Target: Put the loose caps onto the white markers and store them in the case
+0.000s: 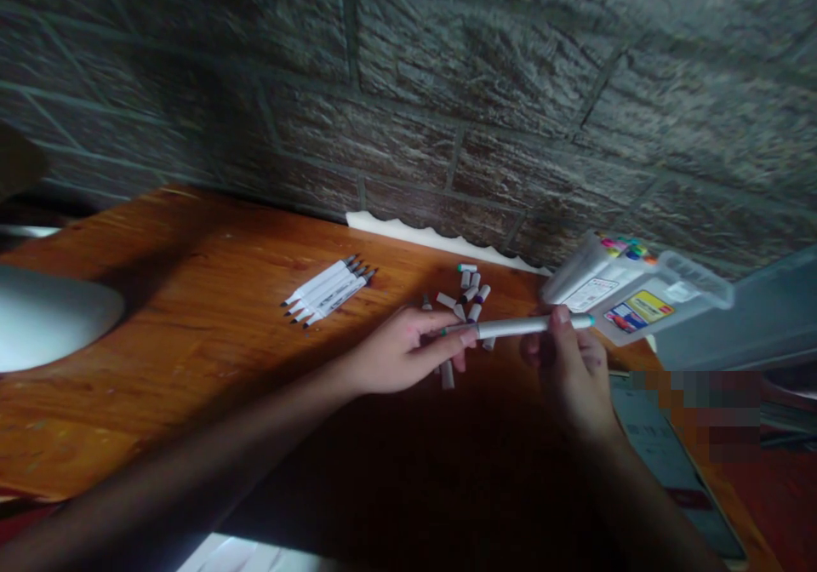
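Between my two hands a white marker point(514, 327) with green-teal ends is held level above the table. My left hand point(408, 351) pinches its left end between thumb and fingers. At the other end, near the teal cap, my right hand point(571, 359) grips it with thumb and fingers. Loose marker caps point(473, 294) lie on the wood just beyond the marker; some are partly hidden by my left hand. Farther left, several uncapped white markers point(335, 293) with dark tips lie side by side in a slanted row.
A clear plastic case point(629, 300) holding coloured markers stands at the back right by the stone wall point(408, 112). A tablet-like device point(670, 461) lies under my right forearm. A white rounded object point(57, 317) is at the left, and a white scalloped strip point(440, 244) runs along the wall.
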The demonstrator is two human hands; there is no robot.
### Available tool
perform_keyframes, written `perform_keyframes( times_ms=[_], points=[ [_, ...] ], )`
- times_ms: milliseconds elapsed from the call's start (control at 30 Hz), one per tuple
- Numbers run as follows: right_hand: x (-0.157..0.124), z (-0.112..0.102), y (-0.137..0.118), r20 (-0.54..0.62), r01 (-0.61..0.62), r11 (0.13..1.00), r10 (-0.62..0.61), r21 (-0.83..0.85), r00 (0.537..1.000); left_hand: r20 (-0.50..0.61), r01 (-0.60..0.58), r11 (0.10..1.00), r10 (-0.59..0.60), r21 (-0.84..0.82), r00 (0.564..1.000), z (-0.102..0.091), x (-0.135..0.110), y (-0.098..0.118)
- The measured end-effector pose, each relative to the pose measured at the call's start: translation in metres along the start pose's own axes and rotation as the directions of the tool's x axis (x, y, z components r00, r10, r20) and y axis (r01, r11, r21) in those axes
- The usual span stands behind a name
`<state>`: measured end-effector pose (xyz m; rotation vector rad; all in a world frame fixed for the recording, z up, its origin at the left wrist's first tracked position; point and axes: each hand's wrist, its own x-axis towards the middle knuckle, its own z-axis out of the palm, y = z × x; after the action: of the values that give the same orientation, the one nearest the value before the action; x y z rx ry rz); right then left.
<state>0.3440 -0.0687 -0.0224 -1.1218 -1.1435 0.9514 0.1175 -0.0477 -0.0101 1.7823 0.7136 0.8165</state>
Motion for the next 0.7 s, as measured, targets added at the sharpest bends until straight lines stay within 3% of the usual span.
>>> perform_keyframes(
  times_ms=[100,300,700],
  points=[
    [0.000,-0.003,0.000,-0.015,-0.013,0.998,0.012,-0.065,1.000,-0.002,0.043,0.990,-0.043,-0.137,0.999,0.001,0.001,-0.001],
    [-0.001,-0.004,-0.006,0.007,-0.128,0.992,0.128,0.019,0.992,-0.060,0.110,0.971,-0.125,-0.212,0.990,0.001,0.003,0.001],
    [-0.004,0.000,-0.012,0.041,-0.125,0.990,0.128,-0.072,0.991,-0.141,0.115,0.977,-0.141,-0.180,0.980,-0.003,0.005,-0.001]
  ],
)
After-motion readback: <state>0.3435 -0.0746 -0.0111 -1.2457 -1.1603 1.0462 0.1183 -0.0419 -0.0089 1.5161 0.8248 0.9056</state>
